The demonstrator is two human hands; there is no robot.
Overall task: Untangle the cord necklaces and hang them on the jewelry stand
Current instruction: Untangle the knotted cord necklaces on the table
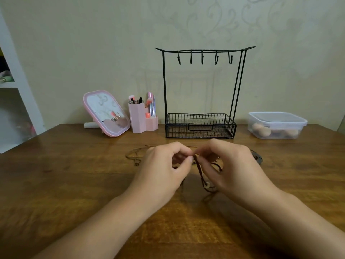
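While the jewelry stand (200, 90) waits empty, tangled cord necklaces (200, 171) are pinched by left hand (164, 165) and right hand (229, 165).
Just before the stand, light, limp cords are probably best gripped beside the knot.

Cord tangle (200, 171) partly hidden behind hands; knot unreadable

- Left hand (164, 165) in front of the stand (200, 90), fingers curled, pinching the cord (199, 169).
- Right hand (229, 163) just beside it, fingertips pinching the same cord.
- Both forearms bare.
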